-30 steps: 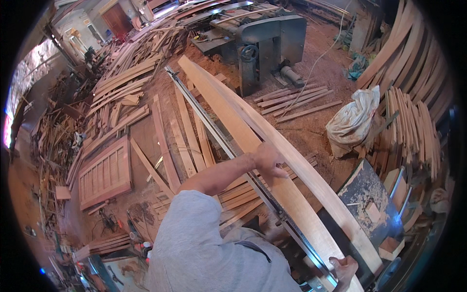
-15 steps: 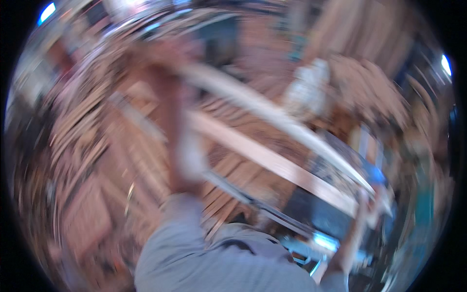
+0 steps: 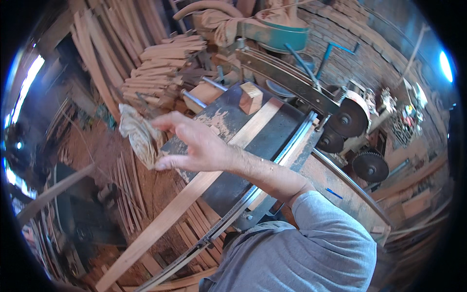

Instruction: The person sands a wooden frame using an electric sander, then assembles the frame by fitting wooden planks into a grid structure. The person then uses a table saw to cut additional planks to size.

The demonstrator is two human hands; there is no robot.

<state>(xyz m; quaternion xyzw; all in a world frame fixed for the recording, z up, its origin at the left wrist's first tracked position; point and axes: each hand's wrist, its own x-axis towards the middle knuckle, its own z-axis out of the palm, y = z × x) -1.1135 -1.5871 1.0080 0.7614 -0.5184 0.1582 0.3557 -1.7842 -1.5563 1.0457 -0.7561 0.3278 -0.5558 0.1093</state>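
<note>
My right hand (image 3: 192, 144) reaches leftward across the black machine table (image 3: 214, 194), thumb and fingers spread, with nothing seen in its grasp. Beneath the wrist, a long pale wooden board (image 3: 180, 207) runs from the table out past its near left edge. A crumpled off-white sack (image 3: 139, 137) appears just beyond the fingertips; I cannot tell whether they touch it. On the far part of the table stands a small wooden block (image 3: 251, 98). A metal rail with a measuring scale (image 3: 255, 191) lies alongside the board, under my forearm. My left hand does not show.
Stacked wooden strips (image 3: 163, 63) stand beyond the table, with more wood strips (image 3: 127, 187) on the floor at left. To the right are circular saw blades (image 3: 370, 166), a metal bar (image 3: 348, 182) and a blue pen (image 3: 334, 193). A green machine housing (image 3: 282, 36) stands at the back.
The view has turned sharply. Earlier, in blur, both arms were at long pale wood pieces; now one board lies on the table, my right hand is off it, and my left hand is out of view.
</note>
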